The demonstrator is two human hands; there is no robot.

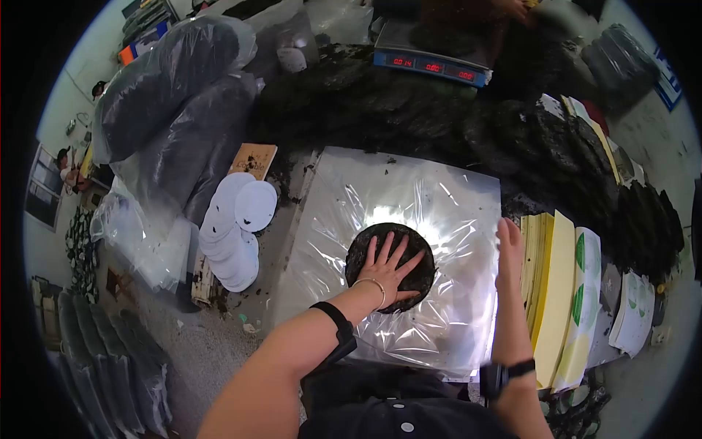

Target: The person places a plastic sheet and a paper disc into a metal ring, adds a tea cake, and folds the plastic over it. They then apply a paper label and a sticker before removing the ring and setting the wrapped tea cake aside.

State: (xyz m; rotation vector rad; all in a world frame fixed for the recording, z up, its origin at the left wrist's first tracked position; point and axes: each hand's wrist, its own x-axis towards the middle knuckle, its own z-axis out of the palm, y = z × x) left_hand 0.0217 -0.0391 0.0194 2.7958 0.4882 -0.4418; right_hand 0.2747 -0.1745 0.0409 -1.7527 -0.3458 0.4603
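My left hand [384, 272] lies flat with fingers spread on a round black cake [356, 252] that looks like pressed dried seaweed. Under the cake is a shiny clear plastic sheet [329, 197], wrinkled around it and spread over a pale square surface. At the sheet's right edge my right hand [510, 252] is held up, seen edge-on and somewhat blurred. Its fingers are stretched out and nothing shows in them. Beside it stands a stack of yellow and white printed packets [545, 293].
A heap of loose dark material [439, 124] stretches behind the sheet. Overlapping white paper discs [230, 249] lie on the left, by a wooden block [252, 159]. A blue digital scale [431, 66] stands at the back. Filled plastic bags [175, 88] are piled at left.
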